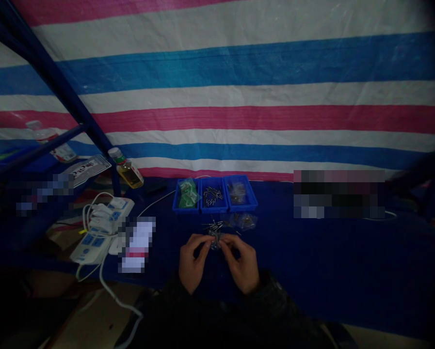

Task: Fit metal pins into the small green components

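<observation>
- Working now at a small clear bag (216, 244), right at the centre of the clock, close over the near part of the blue table (312, 261).
- Pinching from both sides: left hand (191, 261) at 8 o'clock, right hand (243, 264) at 4, with thumb and fingertips pressed together on the plastic, almost meeting in the middle.
- Judging the step: busy with the upper edge of the bag, by the look of it. Opening or closing? Impossible to tell in this gloom.
- Calling, probably, for a steady hold on one side and a light, careful fingertip on the other, with no tugging, to avoid a spill or a tear.
- Looking crumpled, greyish and glinting, partly hidden behind fingertips; too small to count any contents.
- Spotting, just beyond at 12 o'clock, a loose scatter of metal pins (215, 225), and at 2, some other clear bags (243, 221).
- Facing, further out, a left tray (186, 210) at 11 with green packets (188, 194), a middle tray (213, 210) at 12 with more pins, and a right tray (244, 207) at 1 with more clear bags.
</observation>
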